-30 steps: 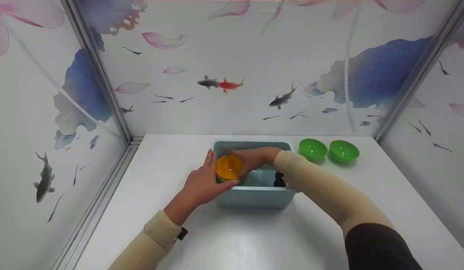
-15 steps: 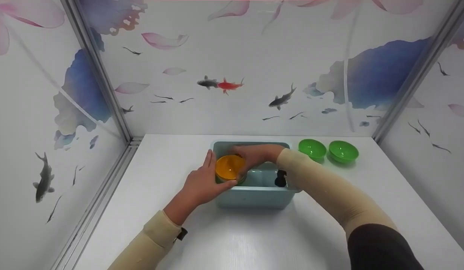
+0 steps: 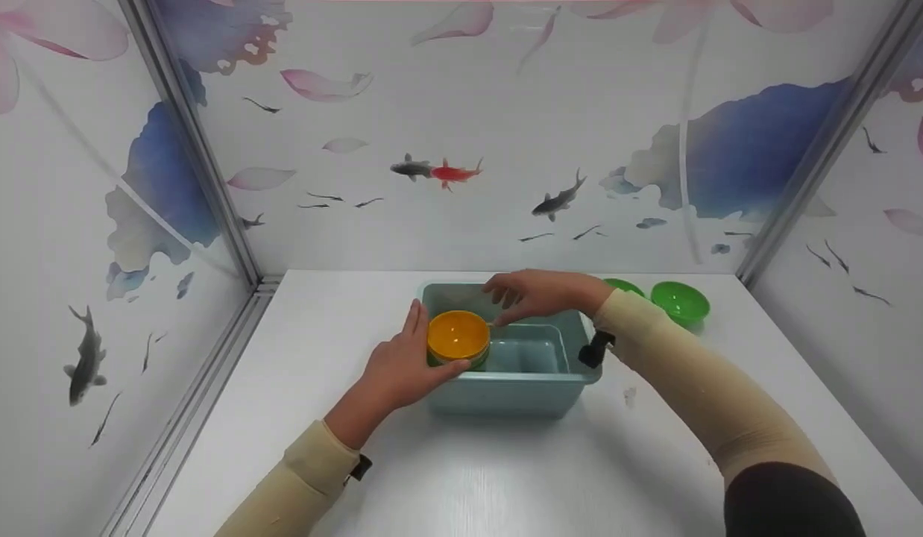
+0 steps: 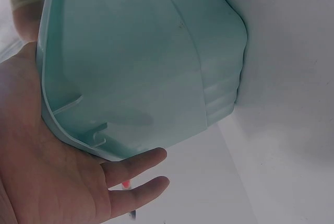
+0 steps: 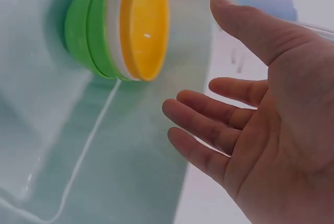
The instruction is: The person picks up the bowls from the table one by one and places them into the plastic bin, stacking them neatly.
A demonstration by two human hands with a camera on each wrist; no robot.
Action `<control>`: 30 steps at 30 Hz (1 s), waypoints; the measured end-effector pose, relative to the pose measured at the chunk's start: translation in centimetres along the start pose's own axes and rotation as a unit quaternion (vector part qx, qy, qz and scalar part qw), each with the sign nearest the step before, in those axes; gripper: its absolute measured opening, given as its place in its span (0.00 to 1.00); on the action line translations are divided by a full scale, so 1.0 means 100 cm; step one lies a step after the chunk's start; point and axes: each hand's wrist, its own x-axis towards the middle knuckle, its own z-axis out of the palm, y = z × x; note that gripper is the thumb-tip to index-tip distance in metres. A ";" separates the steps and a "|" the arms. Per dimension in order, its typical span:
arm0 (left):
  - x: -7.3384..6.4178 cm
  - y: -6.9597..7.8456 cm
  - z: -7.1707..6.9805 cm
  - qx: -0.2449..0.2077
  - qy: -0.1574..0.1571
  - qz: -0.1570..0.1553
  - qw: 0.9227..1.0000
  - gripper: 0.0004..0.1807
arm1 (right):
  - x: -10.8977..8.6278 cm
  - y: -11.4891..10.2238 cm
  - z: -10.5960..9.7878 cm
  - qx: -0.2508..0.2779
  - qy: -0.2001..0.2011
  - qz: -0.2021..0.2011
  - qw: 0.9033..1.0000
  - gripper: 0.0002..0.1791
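A yellow bowl (image 3: 458,335) tops a nested stack standing in the left end of a pale blue-green plastic bin (image 3: 515,379). In the right wrist view a white bowl (image 5: 112,23) and green bowls (image 5: 83,25) show beneath it. My left hand (image 3: 402,365) rests against the bin's left front corner, thumb over the front rim, fingers straight along the outside of the left wall. Above the bin's back part hovers my right hand (image 3: 540,292), fingers loosely bent, holding nothing and apart from the stack.
Two green bowls stand on the white table (image 3: 335,313) right of the bin: one (image 3: 681,301) in plain sight, the other (image 3: 624,285) partly hidden behind my right wrist. White printed panels (image 3: 461,89) enclose the table at the back and sides.
My right hand has let go of the yellow bowl, which stays on the stack, and has moved up and right. My left hand stays at the bin's corner.
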 end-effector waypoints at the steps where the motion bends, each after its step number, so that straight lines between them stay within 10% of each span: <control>1: 0.000 0.000 0.000 0.001 0.000 -0.001 1.000 0.72 | -0.006 0.002 -0.002 0.002 0.009 -0.008 1.000 0.40; 11: -0.003 0.000 0.003 -0.005 0.002 -0.003 1.000 0.72 | -0.068 0.026 -0.006 0.055 0.116 -0.060 0.990 0.27; 20: -0.001 0.001 0.003 -0.009 0.003 0.001 1.000 0.71 | -0.117 0.061 0.005 0.036 0.266 -0.078 0.960 0.20; 30: 0.001 -0.001 0.004 -0.001 0.004 -0.002 1.000 0.72 | -0.165 0.105 0.031 0.062 0.367 -0.012 0.928 0.13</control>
